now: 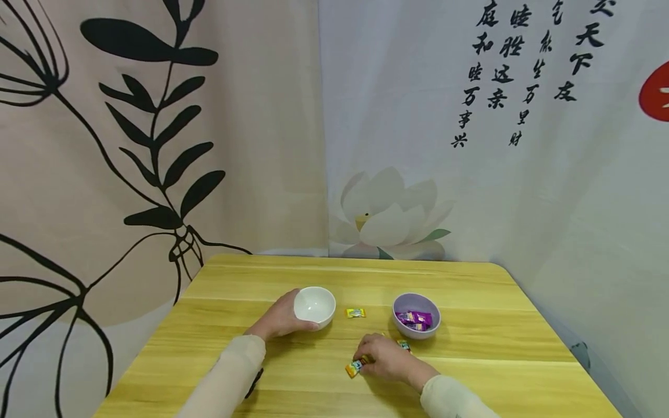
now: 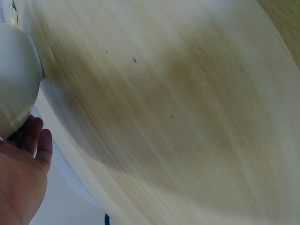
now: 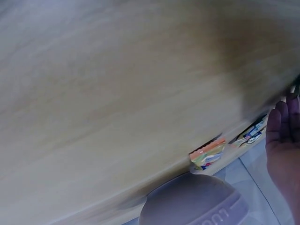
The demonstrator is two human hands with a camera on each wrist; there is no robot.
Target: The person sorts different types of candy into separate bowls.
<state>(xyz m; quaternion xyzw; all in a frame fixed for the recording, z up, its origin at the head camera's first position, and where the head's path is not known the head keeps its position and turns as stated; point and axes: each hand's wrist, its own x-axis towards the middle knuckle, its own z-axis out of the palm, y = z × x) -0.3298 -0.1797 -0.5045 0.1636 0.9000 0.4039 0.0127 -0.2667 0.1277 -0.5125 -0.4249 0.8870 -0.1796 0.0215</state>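
Holding white bowl: left grip; candy: right grip. Purple packets: head view only.

"What do we have on our wooden table?"

"We see a purple bowl nearer its right edge, a yellow sweet midway between the side edges, a second sweet just beside the bowl."
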